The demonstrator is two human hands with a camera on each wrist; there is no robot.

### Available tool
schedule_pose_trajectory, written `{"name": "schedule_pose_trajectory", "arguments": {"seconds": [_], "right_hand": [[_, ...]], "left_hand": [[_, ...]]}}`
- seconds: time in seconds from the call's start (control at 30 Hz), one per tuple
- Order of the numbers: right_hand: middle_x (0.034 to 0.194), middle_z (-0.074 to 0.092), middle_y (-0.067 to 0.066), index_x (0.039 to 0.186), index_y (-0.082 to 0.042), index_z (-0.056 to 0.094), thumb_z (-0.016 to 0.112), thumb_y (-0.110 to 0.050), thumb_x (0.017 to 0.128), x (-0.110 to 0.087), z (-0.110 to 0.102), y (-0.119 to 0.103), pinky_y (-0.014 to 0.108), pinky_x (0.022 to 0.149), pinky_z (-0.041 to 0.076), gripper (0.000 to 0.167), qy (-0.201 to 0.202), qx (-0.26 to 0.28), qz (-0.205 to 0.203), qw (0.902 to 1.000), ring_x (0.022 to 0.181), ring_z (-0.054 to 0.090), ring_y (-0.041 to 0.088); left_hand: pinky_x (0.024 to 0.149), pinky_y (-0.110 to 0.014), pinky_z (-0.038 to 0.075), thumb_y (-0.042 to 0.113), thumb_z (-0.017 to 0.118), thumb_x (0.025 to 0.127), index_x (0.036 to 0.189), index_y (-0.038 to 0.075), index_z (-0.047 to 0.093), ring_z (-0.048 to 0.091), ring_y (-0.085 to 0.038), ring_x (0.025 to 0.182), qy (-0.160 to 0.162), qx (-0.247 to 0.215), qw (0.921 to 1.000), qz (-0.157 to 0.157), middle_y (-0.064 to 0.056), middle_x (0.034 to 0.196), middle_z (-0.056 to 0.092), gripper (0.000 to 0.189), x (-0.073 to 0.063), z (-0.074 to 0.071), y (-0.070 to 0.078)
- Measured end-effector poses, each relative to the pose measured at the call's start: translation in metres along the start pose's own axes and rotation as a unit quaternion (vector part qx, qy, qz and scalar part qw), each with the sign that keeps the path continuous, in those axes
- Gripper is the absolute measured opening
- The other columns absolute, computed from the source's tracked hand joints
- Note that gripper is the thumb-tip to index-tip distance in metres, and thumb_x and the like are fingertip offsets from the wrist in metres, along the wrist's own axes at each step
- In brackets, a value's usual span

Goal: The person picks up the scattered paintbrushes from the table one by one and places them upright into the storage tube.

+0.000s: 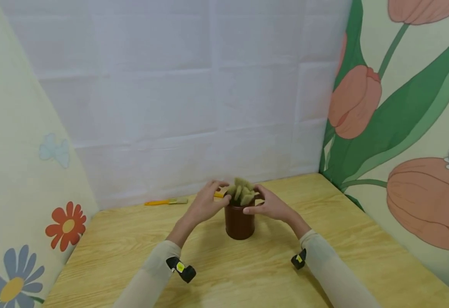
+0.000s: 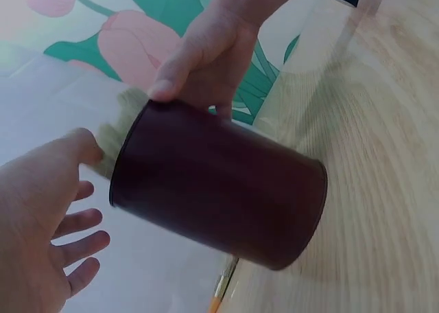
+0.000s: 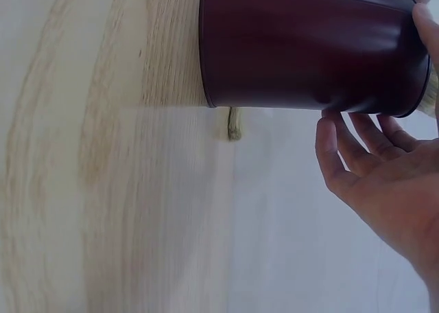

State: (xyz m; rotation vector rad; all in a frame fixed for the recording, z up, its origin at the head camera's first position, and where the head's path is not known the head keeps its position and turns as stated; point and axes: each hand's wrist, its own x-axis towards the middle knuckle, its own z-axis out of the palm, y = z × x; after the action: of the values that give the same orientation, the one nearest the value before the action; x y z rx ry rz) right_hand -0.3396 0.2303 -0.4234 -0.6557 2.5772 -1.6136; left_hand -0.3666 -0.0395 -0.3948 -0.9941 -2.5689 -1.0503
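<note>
A dark brown cylindrical holder stands upright on the table, with several olive-tan brush heads sticking out of its mouth. My right hand grips the holder near the rim; the right wrist view shows its fingers bent against the side, and its thumb lies at the rim in the left wrist view. On the other side, my left hand is at the holder's mouth. Its thumb touches the bristles, while the other fingers are spread loosely beside the holder.
A flat paintbrush with an orange handle lies at the table's back edge, left of the holder. Behind my left hand, part of another orange handle shows. A white sheet hangs behind the table, with flowered cloth at the right.
</note>
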Motion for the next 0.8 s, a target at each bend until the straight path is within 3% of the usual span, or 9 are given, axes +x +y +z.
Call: {"name": "schedule_pose_trajectory", "arguments": {"seconds": [0.17, 0.37, 0.53, 0.8], "right_hand": [[0.146, 0.046, 0.004, 0.153, -0.016, 0.038, 0.083, -0.044, 0.086, -0.002, -0.005, 0.0, 0.045, 0.095, 0.051, 0.085, -0.003, -0.01, 0.002, 0.9999, 0.132, 0.048, 0.027], [0.142, 0.049, 0.004, 0.15, -0.017, 0.041, 0.084, -0.043, 0.085, -0.005, -0.011, 0.0, 0.045, 0.092, 0.051, 0.081, -0.002, -0.026, -0.001, 0.9997, 0.128, 0.05, 0.027], [0.141, 0.049, 0.004, 0.148, -0.018, 0.042, 0.083, -0.042, 0.086, -0.005, -0.015, 0.003, 0.046, 0.094, 0.05, 0.078, -0.01, -0.024, 0.002, 0.9997, 0.128, 0.05, 0.027], [0.139, 0.049, 0.007, 0.148, -0.015, 0.041, 0.083, -0.04, 0.087, -0.003, -0.017, 0.006, 0.045, 0.091, 0.051, 0.078, -0.022, -0.014, -0.004, 0.9997, 0.131, 0.048, 0.029]], "left_hand": [[0.091, -0.048, 0.049, 0.049, 0.051, 0.106, 0.141, 0.018, 0.058, 0.056, -0.027, 0.12, 0.033, 0.036, 0.9987, -0.01, -0.002, 0.137, 0.054, 0.048, -0.001, -0.004, -0.018], [0.095, -0.05, 0.046, 0.052, 0.042, 0.108, 0.137, 0.01, 0.06, 0.057, -0.03, 0.118, 0.04, 0.041, 0.9971, -0.05, -0.01, 0.131, 0.057, 0.054, -0.004, -0.005, -0.048], [0.094, -0.05, 0.047, 0.044, 0.045, 0.109, 0.136, 0.01, 0.061, 0.058, -0.029, 0.115, 0.032, 0.055, 0.9959, -0.064, -0.009, 0.127, 0.059, 0.047, -0.001, 0.001, -0.07], [0.095, -0.056, 0.045, 0.027, 0.057, 0.104, 0.135, 0.01, 0.061, 0.059, -0.031, 0.115, 0.009, 0.106, 0.9928, -0.056, -0.012, 0.129, 0.059, 0.035, 0.014, 0.017, -0.089]]}}
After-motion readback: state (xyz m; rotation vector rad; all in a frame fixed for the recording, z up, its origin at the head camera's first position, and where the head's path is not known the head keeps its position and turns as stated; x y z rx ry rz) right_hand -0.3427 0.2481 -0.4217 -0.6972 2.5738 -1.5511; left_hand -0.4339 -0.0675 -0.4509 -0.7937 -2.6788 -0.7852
